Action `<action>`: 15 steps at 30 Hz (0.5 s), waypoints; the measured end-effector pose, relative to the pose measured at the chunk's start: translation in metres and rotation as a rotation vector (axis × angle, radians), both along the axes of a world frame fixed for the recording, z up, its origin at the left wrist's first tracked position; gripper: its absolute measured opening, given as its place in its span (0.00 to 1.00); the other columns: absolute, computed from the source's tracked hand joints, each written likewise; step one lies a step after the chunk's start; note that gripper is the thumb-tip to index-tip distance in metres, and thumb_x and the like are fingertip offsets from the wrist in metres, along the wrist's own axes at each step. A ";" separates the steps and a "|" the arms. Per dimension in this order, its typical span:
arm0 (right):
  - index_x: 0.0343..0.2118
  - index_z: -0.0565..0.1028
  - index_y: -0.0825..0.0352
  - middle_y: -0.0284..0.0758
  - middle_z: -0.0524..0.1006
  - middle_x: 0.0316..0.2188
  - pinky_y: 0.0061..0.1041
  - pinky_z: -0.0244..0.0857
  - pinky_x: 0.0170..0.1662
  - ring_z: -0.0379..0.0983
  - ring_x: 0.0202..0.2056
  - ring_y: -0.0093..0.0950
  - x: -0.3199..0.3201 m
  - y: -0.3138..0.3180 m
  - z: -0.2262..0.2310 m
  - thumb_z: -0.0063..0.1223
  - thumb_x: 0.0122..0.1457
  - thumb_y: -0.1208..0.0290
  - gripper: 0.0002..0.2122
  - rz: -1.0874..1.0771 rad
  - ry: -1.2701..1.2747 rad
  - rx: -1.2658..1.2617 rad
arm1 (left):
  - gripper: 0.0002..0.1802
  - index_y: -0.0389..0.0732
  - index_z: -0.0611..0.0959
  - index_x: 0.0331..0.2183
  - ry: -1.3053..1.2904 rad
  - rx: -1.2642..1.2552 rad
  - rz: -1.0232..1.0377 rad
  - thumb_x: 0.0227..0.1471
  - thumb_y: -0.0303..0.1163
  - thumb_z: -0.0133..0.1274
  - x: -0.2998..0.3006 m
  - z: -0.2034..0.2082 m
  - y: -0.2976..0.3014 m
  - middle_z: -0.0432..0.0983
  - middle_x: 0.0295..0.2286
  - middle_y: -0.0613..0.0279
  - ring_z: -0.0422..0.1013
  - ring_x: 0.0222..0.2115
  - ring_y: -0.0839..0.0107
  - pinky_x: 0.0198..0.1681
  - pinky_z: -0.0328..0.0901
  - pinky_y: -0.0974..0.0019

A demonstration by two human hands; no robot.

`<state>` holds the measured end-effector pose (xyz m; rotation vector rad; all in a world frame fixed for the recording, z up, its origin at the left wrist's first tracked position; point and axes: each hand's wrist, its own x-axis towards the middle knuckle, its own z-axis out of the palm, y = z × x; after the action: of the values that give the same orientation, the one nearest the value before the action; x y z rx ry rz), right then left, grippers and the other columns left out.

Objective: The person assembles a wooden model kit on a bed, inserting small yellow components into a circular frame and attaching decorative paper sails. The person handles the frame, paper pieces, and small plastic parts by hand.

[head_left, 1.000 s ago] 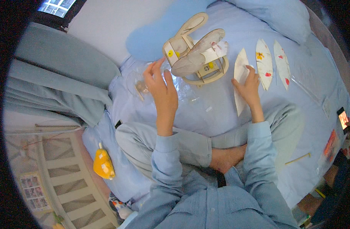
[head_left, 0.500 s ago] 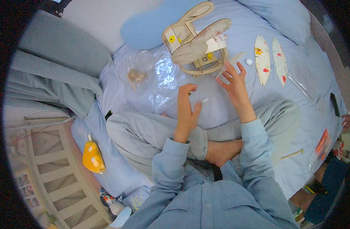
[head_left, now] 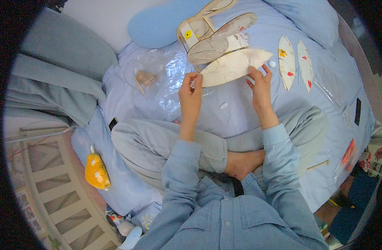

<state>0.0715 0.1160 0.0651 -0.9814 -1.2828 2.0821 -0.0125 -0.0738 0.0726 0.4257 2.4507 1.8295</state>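
A cream, leaf-shaped paper panel [head_left: 230, 68] is stretched level between my two hands, its broad face toward me. My left hand [head_left: 191, 92] pinches the panel's left tip between thumb and fingers. On the other side, my right hand [head_left: 261, 85] grips the lower edge near the right tip, some fingers partly raised. Just behind the panel stands a wooden frame model [head_left: 185, 31] with oval, paper-covered parts; the panel hides its lower front. Two similar leaf-shaped pieces with red and orange petals, a wider panel [head_left: 286, 64] and a narrower panel [head_left: 305, 66], lie to the right.
Clear plastic wrapping [head_left: 174, 71] and a small bag of wooden bits [head_left: 145, 78] lie at left. A small white ball [head_left: 272, 64] rests near my right hand. On the blue bedsheet are a thin yellow stick [head_left: 318, 165], a black phone-like object [head_left: 358, 111] and a yellow plush toy [head_left: 97, 171].
The panel, seen nearly edge-on at my right hand before, now faces me. My left hand, empty earlier, has moved up and left and taken its left tip.
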 end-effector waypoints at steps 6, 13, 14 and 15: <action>0.45 0.71 0.63 0.30 0.75 0.42 0.29 0.59 0.47 0.68 0.45 0.23 0.004 0.018 -0.021 0.55 0.59 0.66 0.13 0.060 -0.026 -0.032 | 0.12 0.39 0.79 0.39 -0.123 0.044 -0.009 0.62 0.39 0.52 -0.006 -0.013 -0.002 0.76 0.29 0.67 0.70 0.24 0.79 0.27 0.63 0.74; 0.43 0.73 0.63 0.33 0.75 0.41 0.30 0.63 0.48 0.70 0.43 0.26 0.011 0.030 -0.025 0.46 0.59 0.70 0.10 0.092 0.241 -0.311 | 0.11 0.39 0.79 0.39 -0.345 0.437 -0.112 0.59 0.36 0.56 -0.003 -0.031 -0.007 0.76 0.34 0.66 0.73 0.33 0.78 0.34 0.66 0.76; 0.43 0.73 0.63 0.34 0.75 0.43 0.32 0.63 0.51 0.70 0.45 0.27 0.011 0.030 -0.024 0.45 0.60 0.70 0.10 0.100 0.319 -0.352 | 0.10 0.39 0.79 0.39 -0.285 0.346 -0.103 0.59 0.34 0.56 0.000 -0.033 -0.009 0.75 0.36 0.66 0.73 0.34 0.78 0.36 0.67 0.75; 0.43 0.73 0.64 0.34 0.75 0.44 0.33 0.64 0.53 0.70 0.47 0.28 0.013 0.033 -0.024 0.44 0.61 0.71 0.10 0.098 0.395 -0.386 | 0.10 0.39 0.78 0.40 -0.230 0.259 -0.105 0.58 0.33 0.57 0.006 -0.024 -0.004 0.75 0.37 0.66 0.72 0.36 0.77 0.38 0.68 0.74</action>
<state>0.0845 0.1492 0.0414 -0.6117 -0.7601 2.5003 -0.0067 -0.0781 0.0484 0.3267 2.0159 2.0306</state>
